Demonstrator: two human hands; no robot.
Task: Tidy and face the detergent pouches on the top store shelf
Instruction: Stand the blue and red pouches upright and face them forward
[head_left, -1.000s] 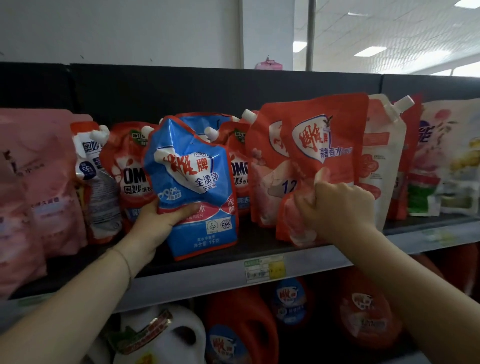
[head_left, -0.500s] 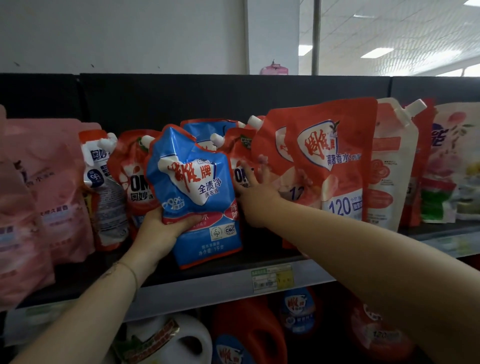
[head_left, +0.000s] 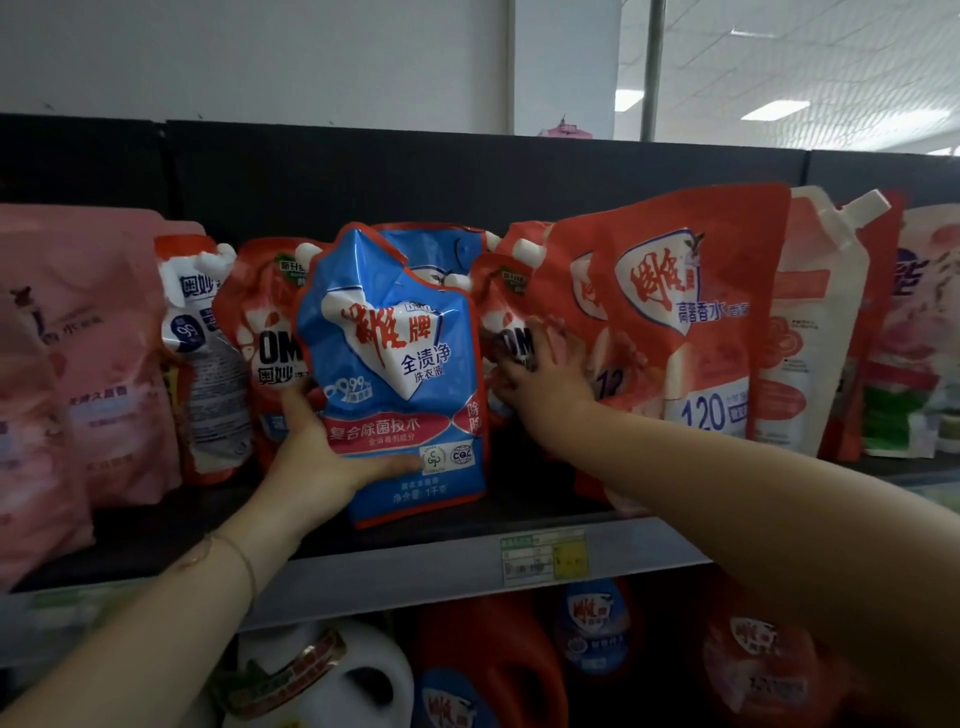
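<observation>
A crumpled blue detergent pouch (head_left: 395, 364) stands at the front of the top shelf (head_left: 395, 577), label facing me. My left hand (head_left: 322, 457) grips its lower left side, thumb across the front. Behind it stand red OMO pouches (head_left: 260, 332) and a second blue pouch (head_left: 441, 249). My right hand (head_left: 545, 379) reaches past the blue pouch with fingers spread, pressing on a red OMO pouch (head_left: 506, 317) beside the large red pouch (head_left: 670, 317) marked 120.
Pink pouches (head_left: 88, 353) fill the shelf's left end. A white spouted pouch (head_left: 815, 322) and floral pouches (head_left: 924, 332) stand at the right. A price tag (head_left: 543, 556) sits on the shelf edge. Detergent jugs (head_left: 488, 670) line the shelf below.
My right hand let go of the large red pouch's lower corner and moved left to the red pouch behind the blue one. My left hand kept its hold on the blue pouch.
</observation>
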